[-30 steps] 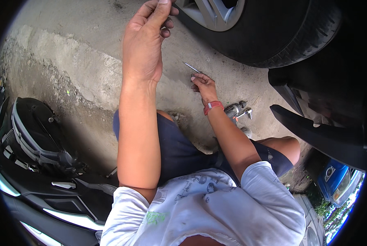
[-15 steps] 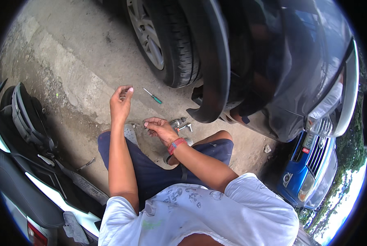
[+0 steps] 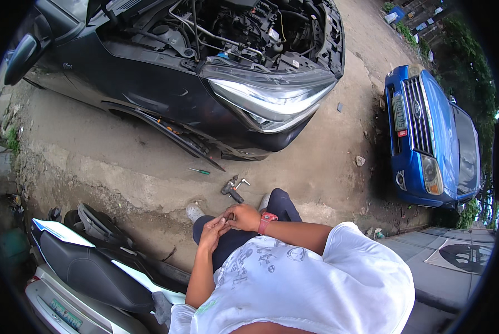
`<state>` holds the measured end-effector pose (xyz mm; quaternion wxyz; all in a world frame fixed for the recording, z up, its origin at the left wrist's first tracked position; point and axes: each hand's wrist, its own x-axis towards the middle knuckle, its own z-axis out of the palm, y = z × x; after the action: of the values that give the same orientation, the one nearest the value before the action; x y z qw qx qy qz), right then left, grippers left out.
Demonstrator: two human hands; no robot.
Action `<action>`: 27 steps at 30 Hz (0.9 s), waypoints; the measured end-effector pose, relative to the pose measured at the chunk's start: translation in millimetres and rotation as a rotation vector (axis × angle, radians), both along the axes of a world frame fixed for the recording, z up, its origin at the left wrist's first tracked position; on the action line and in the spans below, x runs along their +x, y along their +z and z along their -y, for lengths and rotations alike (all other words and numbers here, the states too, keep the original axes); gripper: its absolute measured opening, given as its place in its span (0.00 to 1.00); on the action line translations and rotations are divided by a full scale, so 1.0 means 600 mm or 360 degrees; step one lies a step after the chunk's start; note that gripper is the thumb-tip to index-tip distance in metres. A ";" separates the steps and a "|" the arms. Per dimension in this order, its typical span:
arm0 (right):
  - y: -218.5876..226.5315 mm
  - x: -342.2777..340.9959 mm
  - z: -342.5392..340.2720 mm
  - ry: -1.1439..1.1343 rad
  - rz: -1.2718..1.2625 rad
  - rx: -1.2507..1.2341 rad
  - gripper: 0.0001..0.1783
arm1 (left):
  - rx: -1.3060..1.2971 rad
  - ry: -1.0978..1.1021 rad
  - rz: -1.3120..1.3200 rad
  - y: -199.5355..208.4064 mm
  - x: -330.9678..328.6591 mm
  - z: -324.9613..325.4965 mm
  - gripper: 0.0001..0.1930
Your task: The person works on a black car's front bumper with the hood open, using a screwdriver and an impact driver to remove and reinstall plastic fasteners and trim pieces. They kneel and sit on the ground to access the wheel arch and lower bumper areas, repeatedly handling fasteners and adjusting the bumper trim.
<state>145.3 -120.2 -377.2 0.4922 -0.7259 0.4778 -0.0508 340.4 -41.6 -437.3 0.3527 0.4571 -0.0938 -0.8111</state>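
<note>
My left hand (image 3: 211,234) and my right hand (image 3: 243,217) meet in front of my body, with their fingertips pinched together. Whatever lies between the fingers is too small and covered to make out. A red wristwatch (image 3: 268,222) is on my right wrist. Just beyond the hands, a dark cordless drill (image 3: 233,190) lies on the ground, and a small silver wrench-like tool (image 3: 242,182) sits beside it. Farther off to the left rests a green-handled screwdriver (image 3: 201,171). Neither hand touches these tools.
Ahead stands a dark car (image 3: 166,83) with its engine bay (image 3: 249,30) exposed and a loose-looking trim at its wheel arch. A motorcycle (image 3: 93,267) is close on my left, with a silver car (image 3: 43,295) behind it. To the right a blue vehicle (image 3: 427,133) is parked.
My view has risen and swung back from the wheel, so the engine bay now shows. The hands, apart before, have come together at the fingertips. The tools still lie on the ground.
</note>
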 end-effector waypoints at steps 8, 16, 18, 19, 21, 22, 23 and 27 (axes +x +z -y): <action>0.035 -0.289 -0.010 -0.0195 0.0550 0.0203 0.14 | -0.0011 0.0030 0.0483 0.080 -0.217 -0.003 0.21; 0.028 -0.750 -0.016 -0.1150 0.0408 0.0680 0.11 | -0.0031 0.0275 0.0417 0.141 -0.426 -0.043 0.15; 0.042 -0.820 -0.021 -0.1296 0.0435 0.0651 0.11 | -0.0007 0.0294 0.0437 0.149 -0.437 -0.053 0.15; 0.046 -0.842 -0.022 -0.1315 0.0524 0.0637 0.12 | 0.0004 0.0296 0.0433 0.149 -0.441 -0.057 0.14; 0.057 -0.865 -0.020 -0.1428 0.0550 0.0591 0.12 | 0.0024 0.0354 0.0389 0.145 -0.444 -0.059 0.15; 0.061 -0.863 -0.018 -0.1480 0.0629 0.0611 0.13 | 0.0030 0.0373 0.0376 0.142 -0.446 -0.059 0.15; 0.065 -0.854 -0.015 -0.1477 0.0655 0.0622 0.14 | 0.0035 0.0393 0.0361 0.141 -0.448 -0.057 0.15; 0.089 -0.765 0.005 -0.1370 0.0848 0.0705 0.14 | -0.0046 0.0419 0.0340 0.150 -0.460 -0.039 0.18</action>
<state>-313.6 -123.4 -324.0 0.6719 -0.3061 0.5896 -0.3275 64.2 -18.2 -347.4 0.4505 0.5438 -0.0818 -0.7033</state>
